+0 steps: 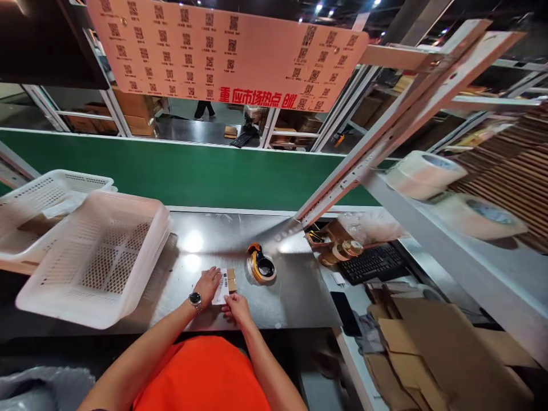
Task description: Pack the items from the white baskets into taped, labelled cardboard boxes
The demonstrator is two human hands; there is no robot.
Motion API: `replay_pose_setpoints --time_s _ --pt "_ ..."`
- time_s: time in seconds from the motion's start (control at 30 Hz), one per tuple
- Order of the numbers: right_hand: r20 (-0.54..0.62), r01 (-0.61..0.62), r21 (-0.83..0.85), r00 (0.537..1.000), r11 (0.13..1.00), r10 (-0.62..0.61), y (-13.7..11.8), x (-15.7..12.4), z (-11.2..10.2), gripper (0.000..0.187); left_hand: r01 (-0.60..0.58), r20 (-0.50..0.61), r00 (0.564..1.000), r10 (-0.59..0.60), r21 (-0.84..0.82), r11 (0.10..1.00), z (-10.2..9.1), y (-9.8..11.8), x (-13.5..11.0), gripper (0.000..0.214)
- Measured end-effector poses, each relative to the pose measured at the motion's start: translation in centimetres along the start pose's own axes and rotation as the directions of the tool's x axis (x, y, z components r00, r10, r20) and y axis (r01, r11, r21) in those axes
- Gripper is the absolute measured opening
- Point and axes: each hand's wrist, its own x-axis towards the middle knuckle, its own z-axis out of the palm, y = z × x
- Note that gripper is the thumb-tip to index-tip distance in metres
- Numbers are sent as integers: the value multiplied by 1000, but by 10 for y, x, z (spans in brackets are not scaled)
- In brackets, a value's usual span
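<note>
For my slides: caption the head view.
Left hand and right hand touch a labelled box beside a tape dispenser on a bench.

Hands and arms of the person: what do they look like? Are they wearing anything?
Both arms are bare, with no sleeves on the parts in view. There are no gloves on the left hand or the right hand. The left wrist wears a wristwatch with a round dark face and a silvery band. The person wears a bright orange top.

Both bare forearms angled fwd & converged at centre, L hand palm-down w/ fingers spread flat, R hand just beside it, knuckles up, fingertips tucked under, grip unclear.
</note>
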Motion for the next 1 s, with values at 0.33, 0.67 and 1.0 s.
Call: replay_pose_setpoints --time_s 0.33,0.67,1.0 --pt "13 -58 -8 998 998 58 10 7 -6 32 -167 214 969 119 225 960 38 -22 1 73" --pt "-22 -15 -154 1000 988 12 8 23 -10 31 -107 258 964 64 157 982 12 -5 1 73" --pt "-64 -71 -308 997 949 53 17 22 -51 41 21 163 986 -37 97 995 1 19 10 78"
